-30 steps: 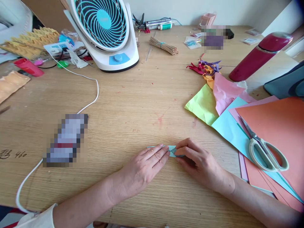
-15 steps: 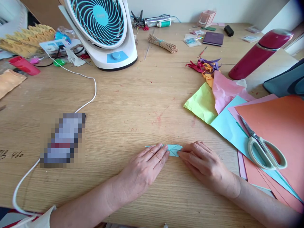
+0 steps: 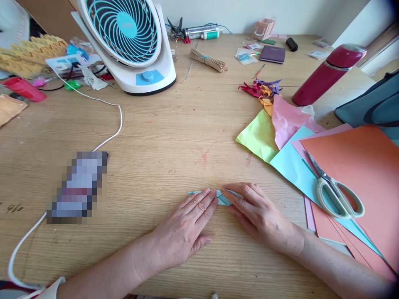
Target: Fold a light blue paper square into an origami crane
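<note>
A small folded piece of light-blue paper (image 3: 223, 200) lies on the desk between my two hands, with a thin point showing past my left fingertips. My left hand (image 3: 187, 222) lies flat across its left part, fingers stretched out and thumb apart. From the right, my right hand (image 3: 260, 216) is closed on the paper, its bent fingers over the right part and fingertips close to those of my left hand. Much of the paper is hidden beneath the fingers.
Scissors (image 3: 338, 193) rest on orange sheets (image 3: 368, 158) and a blue sheet (image 3: 289, 153) at right. Behind are a green sheet (image 3: 258, 137), paper scraps (image 3: 264, 91) and a red flask (image 3: 327, 77). A fan (image 3: 146, 79) and a corded phone (image 3: 77, 185) are left.
My right hand has slid left along the paper, its fingers now covering more of it and nearer my left hand. My left thumb now shows, spread outward. The view has shifted slightly.
</note>
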A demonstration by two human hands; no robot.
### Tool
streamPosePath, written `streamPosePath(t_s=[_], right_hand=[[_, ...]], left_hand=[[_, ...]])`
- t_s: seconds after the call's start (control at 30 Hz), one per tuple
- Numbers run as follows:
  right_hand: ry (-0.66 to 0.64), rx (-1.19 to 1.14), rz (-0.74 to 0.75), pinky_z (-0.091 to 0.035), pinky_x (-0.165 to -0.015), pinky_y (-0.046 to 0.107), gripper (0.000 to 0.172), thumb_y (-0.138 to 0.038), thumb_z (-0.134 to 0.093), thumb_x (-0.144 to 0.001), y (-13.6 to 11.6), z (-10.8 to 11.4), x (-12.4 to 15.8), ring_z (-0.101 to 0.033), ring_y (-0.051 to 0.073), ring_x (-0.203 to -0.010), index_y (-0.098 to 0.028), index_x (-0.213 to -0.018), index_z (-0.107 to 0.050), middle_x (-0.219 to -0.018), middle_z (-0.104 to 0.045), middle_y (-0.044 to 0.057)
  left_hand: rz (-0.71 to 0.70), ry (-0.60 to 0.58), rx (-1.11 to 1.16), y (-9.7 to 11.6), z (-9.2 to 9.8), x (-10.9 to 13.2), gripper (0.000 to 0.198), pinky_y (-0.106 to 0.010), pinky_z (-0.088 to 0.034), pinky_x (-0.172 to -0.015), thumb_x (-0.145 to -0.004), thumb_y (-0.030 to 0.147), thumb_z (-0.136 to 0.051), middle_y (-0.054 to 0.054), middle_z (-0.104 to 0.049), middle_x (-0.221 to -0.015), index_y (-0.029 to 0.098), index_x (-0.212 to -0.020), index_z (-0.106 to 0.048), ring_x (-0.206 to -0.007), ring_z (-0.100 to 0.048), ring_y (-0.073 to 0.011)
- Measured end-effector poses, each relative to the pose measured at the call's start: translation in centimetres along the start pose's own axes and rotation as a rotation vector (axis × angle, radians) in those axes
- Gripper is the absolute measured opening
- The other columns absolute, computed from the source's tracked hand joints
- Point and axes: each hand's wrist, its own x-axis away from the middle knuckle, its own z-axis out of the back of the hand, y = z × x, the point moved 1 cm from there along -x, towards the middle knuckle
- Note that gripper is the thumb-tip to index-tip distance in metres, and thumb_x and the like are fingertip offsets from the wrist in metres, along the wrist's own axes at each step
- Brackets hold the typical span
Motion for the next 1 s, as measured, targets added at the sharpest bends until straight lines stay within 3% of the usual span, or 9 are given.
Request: streamPosePath(t_s=[0.13,0.3,0.4,0.5,0.63,0.8,1.0], right_hand=[[-0.059,0.047,0.068,-0.047,-0.102,0.047,0.045,-0.017,-0.049,-0.099,-0.5,-0.4,-0.3,-0.053,0.027,-0.126,-0.011,-0.144,-0.045,-0.138,-0.058,0.017],[-0.068,0.119,0.146,-0.048,-0.102,0.047,0.043,-0.016,-0.046,-0.100,-0.6,-0.6,0.3,-0.055,0.025,-0.127,-0.013,-0.144,-0.047,-0.139,-0.058,0.016],[-0.074,0.176,0.159,-0.049,-0.100,0.049,0.041,-0.014,-0.045,-0.100,-0.7,-0.7,0.4,-0.059,0.026,-0.122,-0.012,-0.141,-0.051,-0.140,-0.058,0.017],[-0.057,0.206,0.168,-0.050,-0.099,0.047,0.039,-0.011,-0.044,-0.100,-0.9,-0.8,0.3,-0.060,0.025,-0.120,-0.009,-0.137,-0.054,-0.139,-0.059,0.017],[-0.018,0.204,0.178,-0.052,-0.098,0.044,0.037,-0.009,-0.045,-0.099,-0.9,-0.9,0.2,-0.060,0.024,-0.120,-0.006,-0.134,-0.057,-0.135,-0.061,0.016],[-0.021,0.195,0.185,-0.053,-0.098,0.044,0.038,-0.010,-0.043,-0.100,-0.7,-1.1,0.3,-0.059,0.025,-0.121,-0.008,-0.136,-0.055,-0.136,-0.061,0.016],[-0.044,0.194,0.189,-0.053,-0.099,0.045,0.042,-0.011,-0.044,-0.099,-0.6,-1.1,0.4,-0.058,0.026,-0.123,-0.006,-0.140,-0.051,-0.138,-0.059,0.017]], left_hand=[[-0.031,-0.013,0.010,-0.4,0.1,0.3,0.079,-0.044,-0.027,-0.120,-0.097,0.052,-0.051,-0.019,-0.026,-0.161,0.004,-0.154,-0.023,-0.152,-0.020,-0.0295],[-0.036,-0.007,-0.005,-0.2,0.1,0.1,0.073,-0.051,-0.024,-0.120,-0.098,0.051,-0.048,-0.021,-0.028,-0.160,0.003,-0.151,-0.030,-0.150,-0.024,-0.0302],[-0.036,0.004,0.005,-0.5,0.3,0.0,0.068,-0.049,-0.027,-0.120,-0.100,0.049,-0.046,-0.019,-0.032,-0.159,0.004,-0.149,-0.033,-0.149,-0.029,-0.0286],[-0.053,0.082,0.002,-1.6,0.9,0.3,0.057,-0.045,-0.029,-0.120,-0.103,0.040,-0.041,-0.016,-0.041,-0.155,0.006,-0.149,-0.036,-0.147,-0.033,-0.0245],[0.003,0.233,-0.114,-3.0,1.9,1.3,0.037,-0.047,-0.032,-0.117,-0.101,0.017,-0.044,-0.010,-0.053,-0.147,0.014,-0.137,-0.053,-0.140,-0.042,-0.0241],[-0.102,0.167,-0.247,-2.4,1.9,1.5,0.039,-0.049,-0.036,-0.113,-0.100,0.012,-0.043,-0.007,-0.054,-0.147,0.016,-0.138,-0.054,-0.131,-0.049,-0.0264],[-0.075,0.089,-0.271,-2.0,1.5,1.0,0.045,-0.050,-0.037,-0.112,-0.101,0.014,-0.041,-0.008,-0.048,-0.152,0.015,-0.146,-0.046,-0.133,-0.046,-0.0280]])
